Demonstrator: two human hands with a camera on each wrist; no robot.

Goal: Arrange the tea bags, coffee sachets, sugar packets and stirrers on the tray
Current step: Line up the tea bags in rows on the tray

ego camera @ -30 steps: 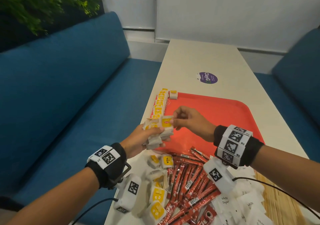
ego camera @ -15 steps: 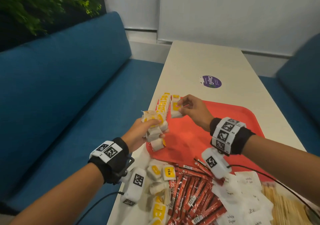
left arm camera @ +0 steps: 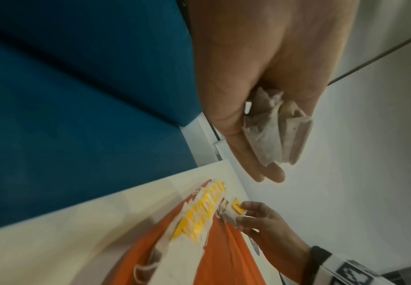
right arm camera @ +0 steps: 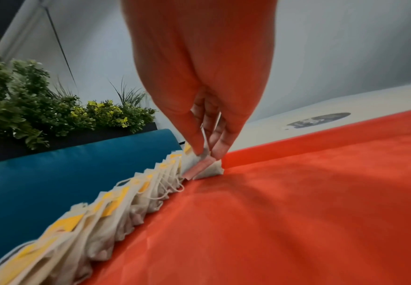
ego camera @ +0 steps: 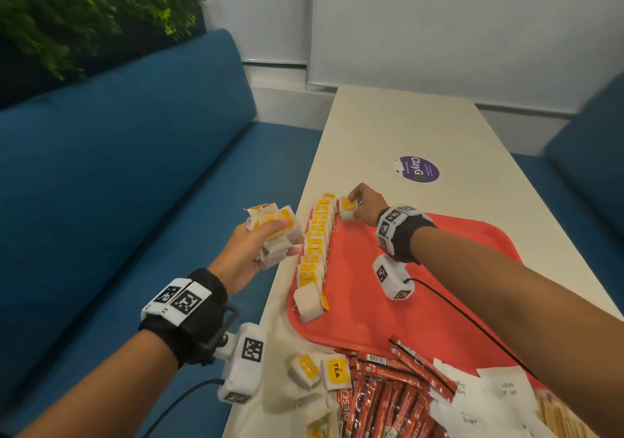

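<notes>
Right hand (ego camera: pixel 366 202) has a pinch grip on one tea bag (ego camera: pixel 347 208), setting it at the far corner of the red tray (ego camera: pixel 439 289) beside the row of tea bags (ego camera: pixel 315 245). Left hand (ego camera: pixel 251 251) clutches a bunch of tea bags (ego camera: pixel 275 231) off the table's edge. Next it probably needs to let go and grab another from that bunch.

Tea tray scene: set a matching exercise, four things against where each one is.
Things:
1. bundle of tea bags
2. single tea bag
3. row of tea bags
4. coffee sachets

Places:
A. along the tray's left edge
B. heaped on the table, near side of the tray
C. gripped in the left hand
D. pinched by the right hand at the tray's far left corner

Pairs: 1-C, 2-D, 3-A, 4-B
</notes>
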